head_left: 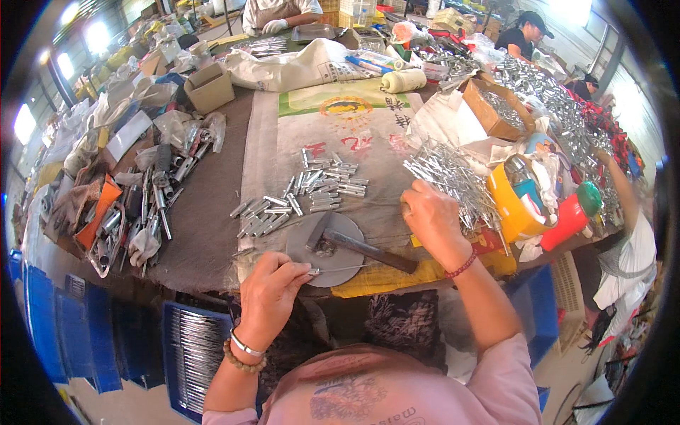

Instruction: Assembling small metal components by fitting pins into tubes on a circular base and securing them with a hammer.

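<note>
My left hand (268,289) pinches a thin metal rod (340,269) by its thicker, tube-like end, over the near edge of a round grey plate (301,244). The rod points right, across the plate. A hammer (372,253) lies on the plate, its dark head toward the far left and its handle toward the near right. My right hand (433,216) is closed beside a heap of thin silvery rods (453,180); whatever its fingers hold is hidden. Beyond the plate, short metal tubes (322,185) lie loosely grouped on a printed woven sack (283,142).
Mixed metal parts and bags (152,188) crowd the left. At right are a cardboard box (496,110), a cut yellow container (513,202) and a red cup (564,223). A blue crate (195,354) of rods stands below the table's near edge. Other people work around.
</note>
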The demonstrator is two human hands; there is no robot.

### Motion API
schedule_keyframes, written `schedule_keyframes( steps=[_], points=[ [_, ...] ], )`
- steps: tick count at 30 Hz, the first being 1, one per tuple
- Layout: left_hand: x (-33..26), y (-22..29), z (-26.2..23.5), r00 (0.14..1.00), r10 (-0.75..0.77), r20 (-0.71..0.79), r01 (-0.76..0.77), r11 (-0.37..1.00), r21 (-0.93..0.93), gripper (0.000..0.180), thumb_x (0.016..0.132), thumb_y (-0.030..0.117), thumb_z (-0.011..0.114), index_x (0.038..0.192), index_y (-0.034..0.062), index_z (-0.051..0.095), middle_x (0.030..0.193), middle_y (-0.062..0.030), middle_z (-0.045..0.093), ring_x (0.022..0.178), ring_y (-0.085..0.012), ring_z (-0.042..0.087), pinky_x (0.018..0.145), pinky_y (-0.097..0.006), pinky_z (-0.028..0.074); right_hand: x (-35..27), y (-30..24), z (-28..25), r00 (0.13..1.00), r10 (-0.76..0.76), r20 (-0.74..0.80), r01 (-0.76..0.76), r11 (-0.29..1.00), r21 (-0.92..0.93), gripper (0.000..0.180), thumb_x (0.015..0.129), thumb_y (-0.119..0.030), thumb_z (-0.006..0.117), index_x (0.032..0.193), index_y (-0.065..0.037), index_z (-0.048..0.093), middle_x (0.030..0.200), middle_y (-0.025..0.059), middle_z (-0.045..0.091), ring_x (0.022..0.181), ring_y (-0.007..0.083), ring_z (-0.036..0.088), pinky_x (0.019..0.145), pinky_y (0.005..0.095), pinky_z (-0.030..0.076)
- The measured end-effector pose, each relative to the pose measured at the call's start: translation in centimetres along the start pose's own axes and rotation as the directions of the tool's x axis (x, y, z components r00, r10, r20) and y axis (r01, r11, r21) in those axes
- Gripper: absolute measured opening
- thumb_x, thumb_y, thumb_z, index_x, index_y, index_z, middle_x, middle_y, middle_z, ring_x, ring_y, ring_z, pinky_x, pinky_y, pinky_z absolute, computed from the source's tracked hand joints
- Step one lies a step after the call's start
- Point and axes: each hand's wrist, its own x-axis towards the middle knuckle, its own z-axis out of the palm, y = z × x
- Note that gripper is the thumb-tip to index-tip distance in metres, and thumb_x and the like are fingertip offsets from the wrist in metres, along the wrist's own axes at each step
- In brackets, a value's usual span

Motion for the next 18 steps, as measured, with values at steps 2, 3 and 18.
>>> schedule_keyframes(
  steps=[2,3,18],
  points=[
    [0.0,0.1,0.0,1.0,-0.026,0.006,0.026,1.0,0.004,0.02,0.087,0.004,0.088,0.106,0.0078,0.083,0.097,-0.01,0.07,0.088,-0.0306,0.072,0.076,-0.038,0.058,0.3,0.1,0.0,1.0,-0.006,-0.015,0.006,1.0,-0.008,0.009,0.085,-0.007,0.077,0.092,-0.008,0.073,0.093,0.0108,0.066,0.091,0.0352,0.073,0.077,0.0487,0.061],
    [0.0,0.0,0.1,1.0,-0.01,0.0,0.01,1.0,0.007,0.02,0.087,0.004,0.088,0.106,0.008,0.083,0.097,-0.01,0.07,0.088,-0.031,0.072,0.077,-0.038,0.058,0.6,-0.1,0.0,0.999,-0.009,-0.031,0.008,1.0,-0.021,0.009,0.085,-0.008,0.078,0.093,-0.009,0.072,0.092,0.0109,0.067,0.089,0.0359,0.073,0.077,0.0493,0.061],
    [-0.2,-0.5,0.0,1.0,-0.01,0.014,0.01,1.0,0.009,0.02,0.088,0.008,0.088,0.106,0.01,0.08,0.098,-0.0096,0.069,0.088,-0.0327,0.071,0.074,-0.042,0.057,-2.8,-13.2,-0.2,0.981,-0.178,-0.082,0.188,0.742,0.644,0.019,0.082,0.001,0.082,0.099,-0.004,0.075,0.109,0.0076,0.07,0.107,0.0314,0.068,0.094,0.0454,0.049]
  ],
)
